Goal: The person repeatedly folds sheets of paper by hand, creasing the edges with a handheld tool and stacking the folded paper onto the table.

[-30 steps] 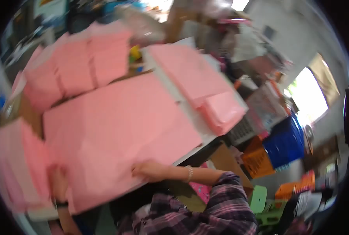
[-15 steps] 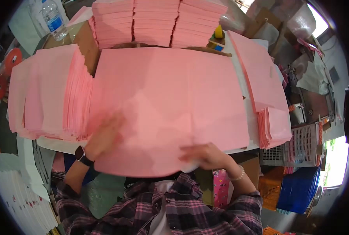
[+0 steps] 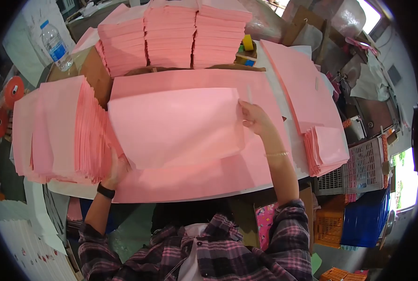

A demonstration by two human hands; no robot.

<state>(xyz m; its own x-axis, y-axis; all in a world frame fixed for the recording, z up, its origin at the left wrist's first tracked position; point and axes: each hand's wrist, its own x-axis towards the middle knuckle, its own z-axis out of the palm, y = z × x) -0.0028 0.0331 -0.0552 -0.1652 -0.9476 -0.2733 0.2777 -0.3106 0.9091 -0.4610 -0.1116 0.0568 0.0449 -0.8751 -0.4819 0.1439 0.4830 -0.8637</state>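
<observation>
A lifted pink sheet (image 3: pixel 176 126) is raised over the large flat pink paper (image 3: pixel 195 180) on the table. My right hand (image 3: pixel 253 117) pinches its right edge near the upper corner, fingers pressed together. By the sheet's lower left corner is my left hand (image 3: pixel 117 168), with a dark watch on the wrist; it lies beside the left stack, and its fingers are partly hidden and blurred. To the left stands a thick stack of folded pink sheets (image 3: pixel 61 126).
Tall pink paper stacks (image 3: pixel 169 35) stand at the back. A water bottle (image 3: pixel 56 47) is on a cardboard box (image 3: pixel 94 65). At the right lie long pink sheets (image 3: pixel 302 89) and a small folded pile (image 3: pixel 328 147). Crates (image 3: pixel 363 171) stand beyond the table.
My right hand has moved up and away from the near edge, and a sheet is now lifted in it. My left hand has shifted slightly left and down, beside the left stack.
</observation>
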